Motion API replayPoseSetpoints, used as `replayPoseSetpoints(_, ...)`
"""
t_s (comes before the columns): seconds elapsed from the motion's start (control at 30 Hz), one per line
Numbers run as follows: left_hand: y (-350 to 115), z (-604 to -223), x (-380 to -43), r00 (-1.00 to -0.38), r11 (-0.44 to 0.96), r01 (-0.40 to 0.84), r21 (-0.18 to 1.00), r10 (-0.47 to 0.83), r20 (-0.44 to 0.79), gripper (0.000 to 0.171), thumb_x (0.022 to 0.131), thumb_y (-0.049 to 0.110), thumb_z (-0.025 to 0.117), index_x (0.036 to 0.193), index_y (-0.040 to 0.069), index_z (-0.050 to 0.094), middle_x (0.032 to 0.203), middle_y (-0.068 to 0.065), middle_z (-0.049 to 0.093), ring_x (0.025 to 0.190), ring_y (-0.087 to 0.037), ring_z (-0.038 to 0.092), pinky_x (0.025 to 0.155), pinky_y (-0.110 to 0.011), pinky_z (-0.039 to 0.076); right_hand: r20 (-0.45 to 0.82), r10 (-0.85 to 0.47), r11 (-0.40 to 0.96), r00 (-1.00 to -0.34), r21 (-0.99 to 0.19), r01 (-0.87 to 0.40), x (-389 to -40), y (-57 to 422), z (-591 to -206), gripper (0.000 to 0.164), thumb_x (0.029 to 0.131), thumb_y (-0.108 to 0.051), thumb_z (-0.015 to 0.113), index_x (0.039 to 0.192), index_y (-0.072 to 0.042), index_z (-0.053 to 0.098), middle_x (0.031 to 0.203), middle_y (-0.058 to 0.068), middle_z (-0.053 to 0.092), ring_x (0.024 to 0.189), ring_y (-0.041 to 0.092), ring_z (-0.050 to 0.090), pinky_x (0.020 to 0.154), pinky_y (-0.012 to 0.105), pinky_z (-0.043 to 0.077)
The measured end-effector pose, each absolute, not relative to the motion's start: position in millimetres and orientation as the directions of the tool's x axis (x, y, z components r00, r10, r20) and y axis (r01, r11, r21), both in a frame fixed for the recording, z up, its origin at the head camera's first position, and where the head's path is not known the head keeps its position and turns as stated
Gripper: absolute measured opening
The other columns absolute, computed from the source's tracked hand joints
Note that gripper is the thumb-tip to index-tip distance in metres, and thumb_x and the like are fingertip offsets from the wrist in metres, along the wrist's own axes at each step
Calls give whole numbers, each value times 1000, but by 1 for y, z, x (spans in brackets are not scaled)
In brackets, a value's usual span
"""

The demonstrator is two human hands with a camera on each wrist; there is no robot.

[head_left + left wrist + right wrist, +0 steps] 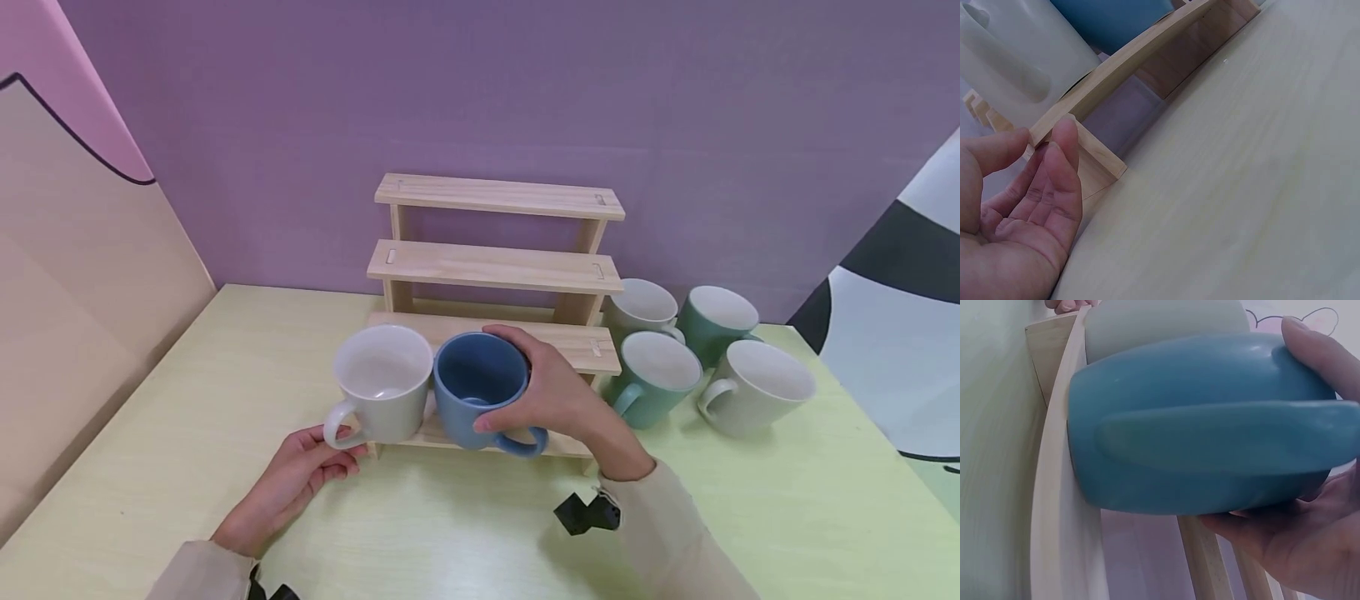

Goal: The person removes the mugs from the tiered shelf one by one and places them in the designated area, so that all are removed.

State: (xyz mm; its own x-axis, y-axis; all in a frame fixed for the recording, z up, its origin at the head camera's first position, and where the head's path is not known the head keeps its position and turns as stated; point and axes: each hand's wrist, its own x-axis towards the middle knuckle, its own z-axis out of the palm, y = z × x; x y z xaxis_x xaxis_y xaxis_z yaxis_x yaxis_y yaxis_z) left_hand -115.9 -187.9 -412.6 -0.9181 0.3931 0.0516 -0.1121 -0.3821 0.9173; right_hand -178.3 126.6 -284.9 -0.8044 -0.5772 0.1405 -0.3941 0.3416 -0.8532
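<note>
While the blue mug [465, 400] appears to rest on the bottom shelf [1119, 72], just beside the white mug [386, 392], the right hand [555, 387] curls its grip around the upper part. The left hand [300, 471] pinches the shelf's end. Placing the blue mug seems the step in hand; the next move likely calls for a gentle release. Four more mugs [656, 404] stand right on the surface [450, 525].

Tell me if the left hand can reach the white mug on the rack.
Probably yes: the left hand is close by the handle of the white mug, with nothing between, though it seems to be pinching the rack.
</note>
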Motion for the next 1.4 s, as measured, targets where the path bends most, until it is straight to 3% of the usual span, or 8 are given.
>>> replayPoseSetpoints(0.97, -188, -415, -117, -910, -378, -94, 921, 407, 74, 30, 101, 4, 41, 102, 17, 69, 95, 5, 73, 81, -5, 66, 72, -16, 52, 121, -548, 390, -828, -838, -381, -164, 139, -280, 91, 62, -24, 90, 138, -7, 43, 127, 15, 58, 115, 33, 54, 93, 51, 47)
replayPoseSetpoints(1.4, -187, -414, -116, -924, -341, -89, 936, 380, 50, 28, 101, 7, 43, 99, 18, 69, 92, 7, 73, 80, -4, 65, 70, -15, 51, 138, -537, 352, -832, -859, -370, -158, 146, -276, 90, 61, -20, 91, 137, -7, 45, 127, 15, 58, 114, 33, 54, 94, 51, 47)
